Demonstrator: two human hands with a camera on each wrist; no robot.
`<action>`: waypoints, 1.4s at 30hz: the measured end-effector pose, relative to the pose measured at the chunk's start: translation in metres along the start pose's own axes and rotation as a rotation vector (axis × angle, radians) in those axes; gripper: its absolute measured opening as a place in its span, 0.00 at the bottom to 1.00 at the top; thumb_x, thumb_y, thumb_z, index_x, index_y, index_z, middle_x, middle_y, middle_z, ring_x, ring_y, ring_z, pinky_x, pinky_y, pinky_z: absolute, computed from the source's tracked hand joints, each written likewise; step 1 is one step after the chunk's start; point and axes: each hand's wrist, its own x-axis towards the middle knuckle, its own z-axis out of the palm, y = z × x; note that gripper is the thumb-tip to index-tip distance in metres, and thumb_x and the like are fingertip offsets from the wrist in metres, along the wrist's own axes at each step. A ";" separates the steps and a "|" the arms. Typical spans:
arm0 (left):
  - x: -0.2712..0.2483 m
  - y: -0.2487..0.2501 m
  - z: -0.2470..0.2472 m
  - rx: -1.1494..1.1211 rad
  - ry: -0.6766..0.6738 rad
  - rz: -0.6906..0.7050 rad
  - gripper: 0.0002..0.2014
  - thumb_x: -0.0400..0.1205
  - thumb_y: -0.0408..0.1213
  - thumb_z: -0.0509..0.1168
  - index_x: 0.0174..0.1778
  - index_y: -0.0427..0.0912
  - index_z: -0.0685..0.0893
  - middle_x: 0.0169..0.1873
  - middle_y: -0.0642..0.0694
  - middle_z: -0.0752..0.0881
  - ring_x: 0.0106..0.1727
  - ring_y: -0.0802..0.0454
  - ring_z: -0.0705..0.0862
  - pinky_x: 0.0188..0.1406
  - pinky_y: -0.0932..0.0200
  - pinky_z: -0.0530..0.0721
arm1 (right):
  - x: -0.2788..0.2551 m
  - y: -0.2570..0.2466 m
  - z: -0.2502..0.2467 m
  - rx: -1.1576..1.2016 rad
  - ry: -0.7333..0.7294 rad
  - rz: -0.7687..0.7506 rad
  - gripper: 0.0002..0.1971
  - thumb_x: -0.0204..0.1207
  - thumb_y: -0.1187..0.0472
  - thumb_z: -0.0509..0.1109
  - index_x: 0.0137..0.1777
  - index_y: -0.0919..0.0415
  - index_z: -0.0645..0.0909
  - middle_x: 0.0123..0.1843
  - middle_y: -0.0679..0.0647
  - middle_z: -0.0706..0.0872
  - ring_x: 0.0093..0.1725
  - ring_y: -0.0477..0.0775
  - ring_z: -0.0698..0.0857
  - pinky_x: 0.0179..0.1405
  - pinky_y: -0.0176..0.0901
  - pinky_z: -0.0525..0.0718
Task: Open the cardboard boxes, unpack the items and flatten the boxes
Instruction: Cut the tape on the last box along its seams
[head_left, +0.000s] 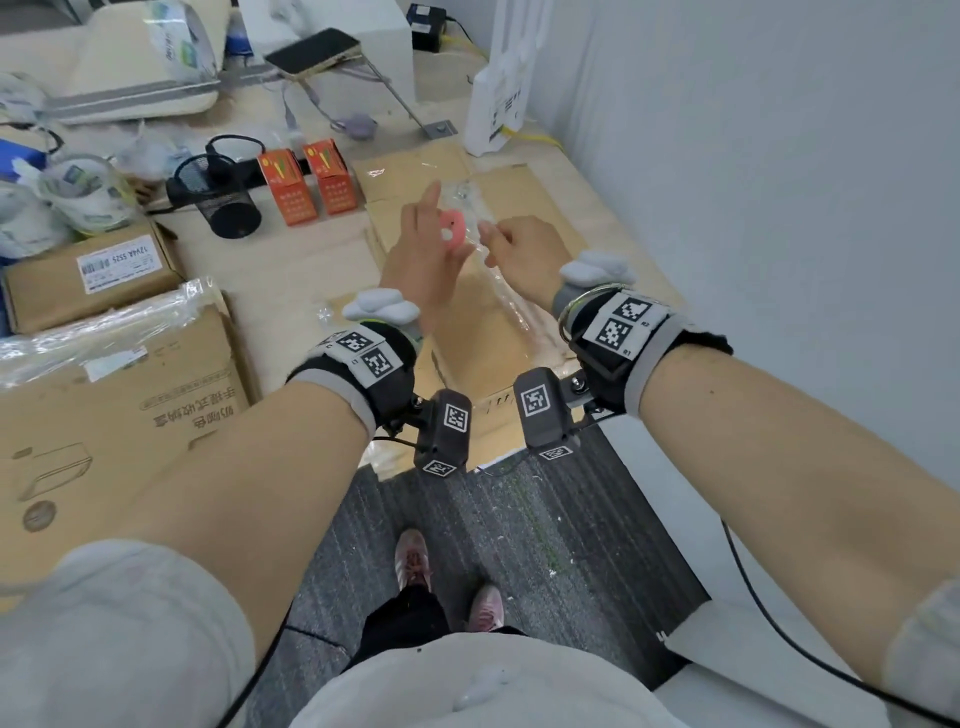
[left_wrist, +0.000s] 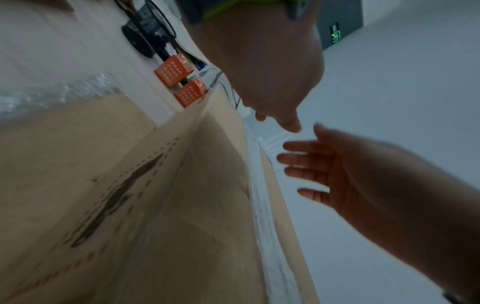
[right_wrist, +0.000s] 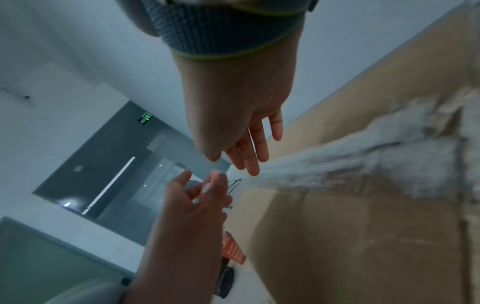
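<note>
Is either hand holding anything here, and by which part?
The left hand holds a pink ring by its edge. The right hand holds nothing.

pink ring (head_left: 451, 228), two orange cartons (head_left: 309, 182), black mesh pen cup (head_left: 218, 195), brown cardboard box (head_left: 483, 291)

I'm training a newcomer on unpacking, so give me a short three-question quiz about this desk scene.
1. True or false: two orange cartons stand beside the black mesh pen holder.
2. Which hand holds the pink ring-shaped item?
3. The right hand is: A, fingers straight, holding nothing; B, gripping scissors; C, tucked inside a bag.
Key: 1 true; 2 the left hand; 3 A.
</note>
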 end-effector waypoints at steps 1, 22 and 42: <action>0.000 0.003 0.000 0.006 0.007 0.011 0.36 0.82 0.38 0.67 0.83 0.39 0.56 0.69 0.38 0.72 0.63 0.43 0.80 0.54 0.45 0.80 | 0.002 -0.006 0.001 0.029 0.005 -0.007 0.26 0.85 0.46 0.54 0.43 0.67 0.85 0.43 0.59 0.89 0.44 0.60 0.85 0.51 0.52 0.81; 0.062 -0.044 0.005 0.366 -0.159 0.155 0.24 0.84 0.40 0.60 0.77 0.43 0.69 0.79 0.45 0.66 0.80 0.46 0.63 0.76 0.53 0.57 | 0.058 0.005 -0.003 0.139 0.132 0.074 0.12 0.84 0.55 0.57 0.58 0.63 0.75 0.50 0.57 0.85 0.42 0.57 0.87 0.44 0.55 0.86; 0.076 -0.057 0.023 0.572 -0.246 0.236 0.34 0.79 0.55 0.44 0.75 0.40 0.72 0.71 0.42 0.76 0.72 0.41 0.71 0.68 0.40 0.63 | 0.117 0.006 0.016 -0.015 0.137 0.129 0.11 0.85 0.58 0.56 0.58 0.65 0.71 0.45 0.54 0.76 0.42 0.56 0.74 0.35 0.42 0.60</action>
